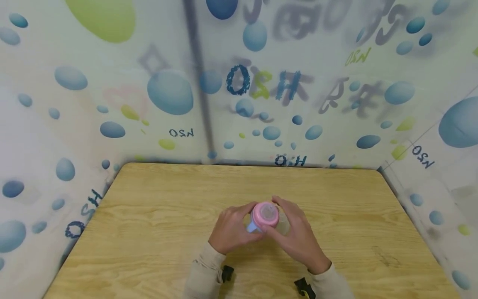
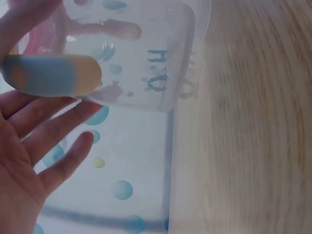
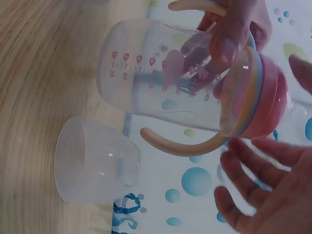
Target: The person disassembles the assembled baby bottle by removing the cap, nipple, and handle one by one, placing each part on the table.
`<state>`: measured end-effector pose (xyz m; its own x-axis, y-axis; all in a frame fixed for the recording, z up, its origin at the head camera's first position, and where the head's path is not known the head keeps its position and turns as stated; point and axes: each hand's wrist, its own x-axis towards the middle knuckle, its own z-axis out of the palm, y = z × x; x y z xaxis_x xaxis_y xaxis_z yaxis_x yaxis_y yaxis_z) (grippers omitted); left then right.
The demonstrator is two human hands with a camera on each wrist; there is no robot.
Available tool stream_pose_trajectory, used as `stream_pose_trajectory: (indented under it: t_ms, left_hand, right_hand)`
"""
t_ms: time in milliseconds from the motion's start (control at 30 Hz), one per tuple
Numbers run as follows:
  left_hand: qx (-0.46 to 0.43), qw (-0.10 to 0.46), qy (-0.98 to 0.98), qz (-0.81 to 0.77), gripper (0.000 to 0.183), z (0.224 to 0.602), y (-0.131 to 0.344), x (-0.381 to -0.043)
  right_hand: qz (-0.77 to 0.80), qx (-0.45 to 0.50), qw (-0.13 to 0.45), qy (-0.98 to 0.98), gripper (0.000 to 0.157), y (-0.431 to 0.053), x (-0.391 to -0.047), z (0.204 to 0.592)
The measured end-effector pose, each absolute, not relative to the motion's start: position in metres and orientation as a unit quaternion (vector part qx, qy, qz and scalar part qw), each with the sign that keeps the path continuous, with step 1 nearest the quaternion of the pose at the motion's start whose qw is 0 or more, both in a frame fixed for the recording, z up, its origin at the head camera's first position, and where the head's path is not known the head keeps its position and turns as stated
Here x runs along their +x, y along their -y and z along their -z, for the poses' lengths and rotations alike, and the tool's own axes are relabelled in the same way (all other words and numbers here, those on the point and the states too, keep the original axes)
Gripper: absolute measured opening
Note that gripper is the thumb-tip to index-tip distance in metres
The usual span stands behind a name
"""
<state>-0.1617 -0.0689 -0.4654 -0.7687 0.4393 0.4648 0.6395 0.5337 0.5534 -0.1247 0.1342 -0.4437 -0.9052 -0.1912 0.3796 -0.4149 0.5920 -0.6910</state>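
Note:
A clear baby bottle [image 3: 126, 83] with a pink collar [image 3: 273, 100] and two curved handles stands upright over the table. My left hand [image 1: 233, 228] grips it near the neck, thumb across the front, as the right wrist view shows. In the left wrist view one blue and orange handle [image 2: 53, 75] lies near that hand's spread lower fingers. My right hand [image 1: 295, 232] surrounds the collar loosely: fingertips right at the collar's edge, thumb apart from it in the right wrist view. Beside the bottle, a translucent cap [image 3: 73, 165] rests on the table.
The wooden table [image 1: 168, 207] meets pale walls with blue and green drop patterns [image 1: 169, 92] at its back and sides. Black straps [image 1: 304, 286] show at both wrists, below the light sleeves.

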Motion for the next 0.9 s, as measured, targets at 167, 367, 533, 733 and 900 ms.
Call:
stream_pose_trajectory:
  t_ms: [167, 367, 533, 733, 900]
  left_hand:
    - [-0.298, 0.170, 0.884, 0.317, 0.072, 0.463, 0.069, -0.163]
    - [-0.297, 0.189, 0.884, 0.307, 0.069, 0.464, 0.070, -0.163]
    - [-0.302, 0.193, 0.881, 0.308, 0.067, 0.466, 0.070, -0.162]
    - [-0.309, 0.183, 0.879, 0.313, 0.066, 0.465, 0.070, -0.162]
    - [-0.313, 0.170, 0.878, 0.319, 0.064, 0.465, 0.070, -0.162]
  right_hand:
    - [-0.378, 0.125, 0.183, 0.899, 0.063, -0.123, -0.127, 0.444]
    - [-0.363, 0.110, 0.198, 0.904, 0.056, -0.115, -0.127, 0.442]
    - [-0.358, 0.104, 0.193, 0.908, 0.056, -0.114, -0.127, 0.441]
    - [-0.371, 0.122, 0.188, 0.901, 0.056, -0.117, -0.126, 0.443]
    - [-0.373, 0.156, 0.188, 0.895, 0.055, -0.121, -0.126, 0.444]
